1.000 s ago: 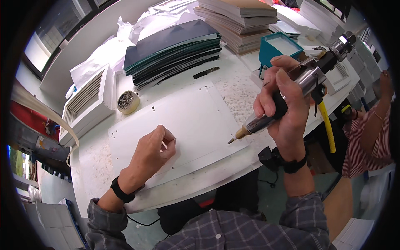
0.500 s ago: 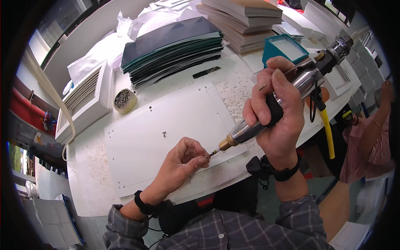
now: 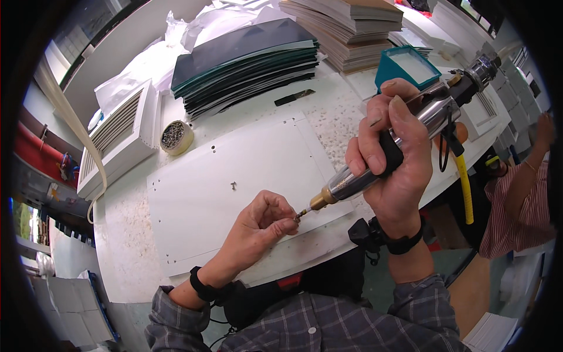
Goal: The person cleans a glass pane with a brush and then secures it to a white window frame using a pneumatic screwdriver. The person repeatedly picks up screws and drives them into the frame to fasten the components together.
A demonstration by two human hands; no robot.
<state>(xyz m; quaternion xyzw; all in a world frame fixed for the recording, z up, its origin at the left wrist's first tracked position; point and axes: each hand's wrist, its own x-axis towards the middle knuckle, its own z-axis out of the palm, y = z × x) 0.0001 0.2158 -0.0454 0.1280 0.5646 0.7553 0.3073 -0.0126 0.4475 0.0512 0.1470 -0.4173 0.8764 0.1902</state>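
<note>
A silver air screwdriver [image 3: 350, 184] with a brass-coloured nose lies slantwise in my right hand [image 3: 399, 158], whose fingers wrap round its dark grip. Its bit points down and left to the fingertips of my left hand [image 3: 261, 223]. There my thumb and forefinger pinch a small screw [image 3: 298, 217] at the bit's tip, mostly hidden by the fingers. Both hands are over the near right part of a white flat panel [image 3: 205, 214] with small holes along its edges. A few loose screws [image 3: 233, 186] lie mid-panel.
Beyond the panel stand a round tub of screws [image 3: 176, 136], a white louvred grille [image 3: 120, 138], a stack of dark green sheets [image 3: 246, 67], a dark flat blade [image 3: 294, 97] and a teal box [image 3: 393, 73]. A yellow hose [image 3: 464, 190] hangs at right. Another person [image 3: 519, 193] is at far right.
The screwdriver and my right hand have shifted very slightly to the right. My left hand keeps its pinch at the bit's tip.
</note>
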